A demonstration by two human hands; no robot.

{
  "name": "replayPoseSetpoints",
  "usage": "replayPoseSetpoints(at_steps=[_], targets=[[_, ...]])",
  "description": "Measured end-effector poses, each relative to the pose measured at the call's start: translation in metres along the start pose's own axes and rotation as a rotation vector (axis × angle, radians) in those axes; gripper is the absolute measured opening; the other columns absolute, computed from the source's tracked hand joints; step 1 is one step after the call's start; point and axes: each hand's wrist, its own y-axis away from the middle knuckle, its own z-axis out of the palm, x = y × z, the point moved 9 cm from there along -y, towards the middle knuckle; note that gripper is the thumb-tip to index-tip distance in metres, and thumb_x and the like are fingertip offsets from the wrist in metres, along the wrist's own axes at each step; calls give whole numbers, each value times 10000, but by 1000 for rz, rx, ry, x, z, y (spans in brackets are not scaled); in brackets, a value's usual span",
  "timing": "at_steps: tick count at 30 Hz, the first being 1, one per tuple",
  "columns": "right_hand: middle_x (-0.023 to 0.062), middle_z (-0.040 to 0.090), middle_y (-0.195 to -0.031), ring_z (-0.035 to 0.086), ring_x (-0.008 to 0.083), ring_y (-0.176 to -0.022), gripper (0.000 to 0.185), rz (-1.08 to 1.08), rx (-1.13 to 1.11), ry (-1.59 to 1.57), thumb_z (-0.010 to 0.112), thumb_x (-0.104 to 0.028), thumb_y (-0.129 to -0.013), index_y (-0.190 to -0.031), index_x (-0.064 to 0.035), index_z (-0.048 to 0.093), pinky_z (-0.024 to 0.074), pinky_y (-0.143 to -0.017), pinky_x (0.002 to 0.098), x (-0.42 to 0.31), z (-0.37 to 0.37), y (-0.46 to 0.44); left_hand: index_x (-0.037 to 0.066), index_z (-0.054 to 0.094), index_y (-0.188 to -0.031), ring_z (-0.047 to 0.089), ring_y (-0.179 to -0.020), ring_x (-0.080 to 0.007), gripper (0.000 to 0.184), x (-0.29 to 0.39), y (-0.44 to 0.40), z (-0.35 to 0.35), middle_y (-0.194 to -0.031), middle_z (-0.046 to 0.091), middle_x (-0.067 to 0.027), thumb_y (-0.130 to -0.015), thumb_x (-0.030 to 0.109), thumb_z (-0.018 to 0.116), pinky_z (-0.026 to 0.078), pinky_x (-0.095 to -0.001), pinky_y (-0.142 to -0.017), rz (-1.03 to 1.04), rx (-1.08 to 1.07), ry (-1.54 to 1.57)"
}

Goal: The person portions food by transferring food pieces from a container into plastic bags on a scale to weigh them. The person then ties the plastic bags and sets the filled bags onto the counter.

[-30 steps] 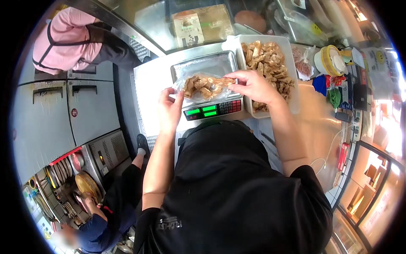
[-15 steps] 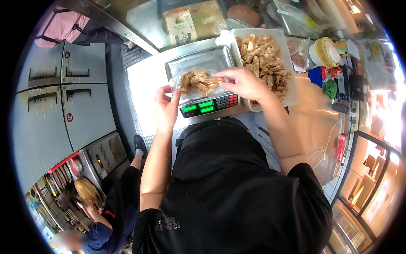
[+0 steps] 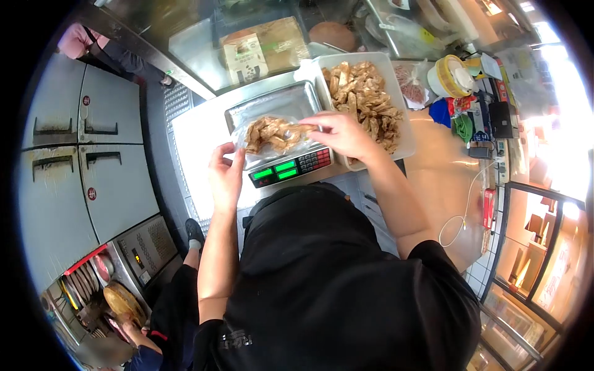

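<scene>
A clear plastic bag (image 3: 238, 137) with brown, wrinkled food pieces (image 3: 272, 133) in it lies over the metal pan of a digital scale (image 3: 297, 96). The scale's green displays are lit. My left hand (image 3: 225, 170) grips the bag's left edge between thumb and fingers. On the other side, my right hand (image 3: 340, 134) is closed on a brown food piece (image 3: 303, 130) at the bag's right end. Just beyond the right hand stands a white plastic tub (image 3: 405, 133) heaped with more of the same pieces.
A cardboard box (image 3: 272, 46) sits behind glass at the back. Right of the tub are a bag of pinkish bits (image 3: 411, 86) and a yellow-and-white bucket (image 3: 450, 77). Steel fridge doors (image 3: 114, 185) line the left. A co-worker's hand (image 3: 128, 324) is at a round wooden board (image 3: 124, 301).
The whole view has shifted a little, so the scale and tub appear farther left. Both hands keep nearly the same hold at the bag's two ends.
</scene>
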Motion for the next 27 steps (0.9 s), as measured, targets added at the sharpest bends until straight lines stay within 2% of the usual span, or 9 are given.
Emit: replayPoseSetpoints(at_steps=[1, 2, 10, 11, 14, 15, 18, 19, 27], targets=[[51, 741, -1008, 601, 95, -696, 329, 35, 71, -144, 719, -125, -919, -1247, -110, 726, 501, -627, 249, 14, -12, 6, -10, 658, -1121, 558, -639, -65, 260, 2, 1, -1, -816, 661, -29, -931, 149, 739, 454, -233, -586, 1, 4, 7], [38, 740, -957, 581, 67, -659, 352, 6, 154, -61, 728, -104, -913, -1266, -104, 715, 465, -579, 228, 21, -34, 16, -9, 658, -1119, 553, -636, -64, 257, 4, 1, -1, -809, 658, -29, -931, 147, 738, 453, -232, -587, 2, 7, 12], [102, 726, -887, 618, 129, -642, 385, 332, 425, 282, 719, -161, -887, -1250, -38, 697, 492, -597, 300, 136, -138, 97, -28, 668, -1133, 565, -672, -97, 292, 6, 1, -2, -1001, 689, -80, -914, 149, 746, 491, -268, -621, -8, 3, -9], [164, 725, -1009, 703, 233, -825, 482, 472, 384, 139, 744, -162, -849, -1300, -17, 657, 542, -737, 345, 153, -138, 106, -34, 661, -1147, 557, -674, -97, 307, 7, 2, -2, -1000, 690, -86, -913, 146, 745, 489, -265, -624, -21, -3, -10], [223, 683, -1192, 675, 335, -1079, 544, 204, 357, 502, 749, -153, -837, -1344, -8, 614, 526, -916, 393, 154, -134, 106, -49, 651, -1158, 556, -677, -95, 325, 8, 2, 1, -1011, 688, -93, -914, 144, 742, 487, -266, -622, -63, -7, -19], [236, 617, -1331, 599, 378, -1206, 557, 312, 313, 428, 749, -155, -852, -1368, -17, 589, 478, -1022, 417, 158, -134, 103, -63, 635, -1175, 550, -680, -88, 335, 5, 2, 1, -1010, 685, -92, -925, 137, 734, 478, -258, -613, -80, -10, -38], [203, 684, -1207, 665, 343, -1076, 520, 316, 412, 334, 747, -171, -873, -1360, -49, 610, 523, -932, 409, 150, -139, 86, -62, 627, -1188, 543, -678, -82, 326, 12, 5, 4, -1000, 684, -80, -937, 124, 722, 467, -245, -604, -94, 14, -19], [217, 656, -1278, 631, 389, -1144, 428, 356, 380, 297, 723, -189, -900, -1295, -42, 651, 502, -991, 416, 138, -141, 76, -54, 624, -1188, 533, -673, -74, 311, 12, 5, 5, -986, 678, -62, -945, 115, 717, 452, -234, -594, -93, 21, 6], [175, 684, -1240, 656, 348, -1116, 365, 133, 155, 441, 625, -145, -917, -1274, -93, 677, 515, -984, 433, 177, -118, -7, -30, 646, -1145, 536, -674, -62, 254, 23, 23, 9, -957, 662, -34, -948, 114, 714, 438, -218, -588, -164, 104, 3]])
